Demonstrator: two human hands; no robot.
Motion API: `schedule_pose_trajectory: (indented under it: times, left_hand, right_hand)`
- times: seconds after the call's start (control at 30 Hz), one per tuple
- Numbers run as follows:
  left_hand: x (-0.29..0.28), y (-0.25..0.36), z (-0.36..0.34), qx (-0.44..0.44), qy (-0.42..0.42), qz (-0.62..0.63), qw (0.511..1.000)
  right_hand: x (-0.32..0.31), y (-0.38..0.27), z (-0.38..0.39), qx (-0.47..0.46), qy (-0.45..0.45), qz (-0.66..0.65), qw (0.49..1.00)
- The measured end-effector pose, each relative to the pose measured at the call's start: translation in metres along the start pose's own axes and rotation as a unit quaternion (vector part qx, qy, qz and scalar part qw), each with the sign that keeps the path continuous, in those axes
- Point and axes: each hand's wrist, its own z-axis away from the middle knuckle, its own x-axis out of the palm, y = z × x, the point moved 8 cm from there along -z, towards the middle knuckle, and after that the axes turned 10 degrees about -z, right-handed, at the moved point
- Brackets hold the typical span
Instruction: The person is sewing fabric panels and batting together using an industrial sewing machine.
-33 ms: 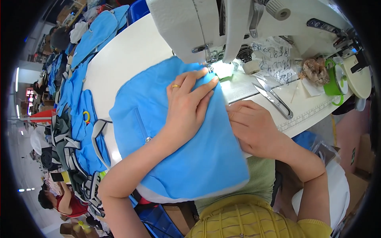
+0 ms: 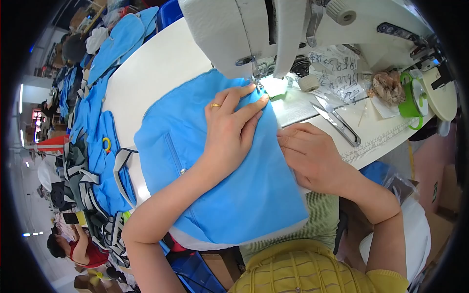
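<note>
A large light-blue cloth panel with a pale layer showing under its near edge [image 2: 244, 200] lies on the white curved sewing table [image 2: 161, 58], its far right corner at the metal presser foot [image 2: 259, 85] of the bulky white sewing machine [image 2: 215, 34] and its near end hanging over the person's lap. The work seems partway along: a straight blue zip with a small metal pull [image 2: 174, 154] is already set into the panel's left part, while the far right corner is the part in hand at the needle. By the look of it, most of the long right edge, running from the foot toward the lap, is left to pass under; whether any of it carries stitches cannot be told from here.

The left hand [image 2: 227, 122] lies on the panel with its fingers spread apart, two fingertips pressing just beside the foot. The right hand [image 2: 312, 156] is curled at the right edge, touching it; whether its fingers are clamped on the cloth, I cannot tell. The silver metal thread snips [image 2: 338, 123] lie to the right, untouched, and more blue cloth pieces [image 2: 100, 151] are heaped beyond the table's left edge
</note>
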Motion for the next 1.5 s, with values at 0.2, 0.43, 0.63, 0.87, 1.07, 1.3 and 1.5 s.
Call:
schedule_pose_trajectory:
  times: [0.2,0.43,0.63,0.87,1.07,1.3,1.5]
  left_hand:
    - [0.0,-0.005,-0.004,-0.003,-0.002,0.007,1.0]
    - [-0.008,0.018,0.005,0.06,-0.101,-0.065,0.991]
    - [-0.019,0.072,0.044,0.048,-0.156,0.031,0.986]
    - [-0.03,0.115,0.093,0.038,-0.193,0.142,0.97]
    - [-0.049,0.091,0.118,-0.038,-0.095,0.146,0.984]
    - [-0.111,0.058,0.116,-0.233,0.199,0.205,0.93]
    - [-0.055,0.07,0.109,-0.255,-0.057,0.203,0.944]
  right_hand:
    - [-0.001,-0.002,0.003,0.02,-0.002,0.006,1.0]
    - [0.005,-0.03,0.032,0.014,-0.033,0.041,0.999]
    - [0.008,-0.051,0.067,0.008,0.01,-0.005,1.0]
    - [0.008,-0.074,0.109,0.023,0.137,-0.08,0.987]
    - [0.037,-0.043,0.143,0.35,0.308,-0.281,0.839]
    - [0.045,-0.05,0.135,0.295,0.271,-0.323,0.857]
    - [0.051,-0.05,0.131,0.333,0.272,-0.348,0.833]
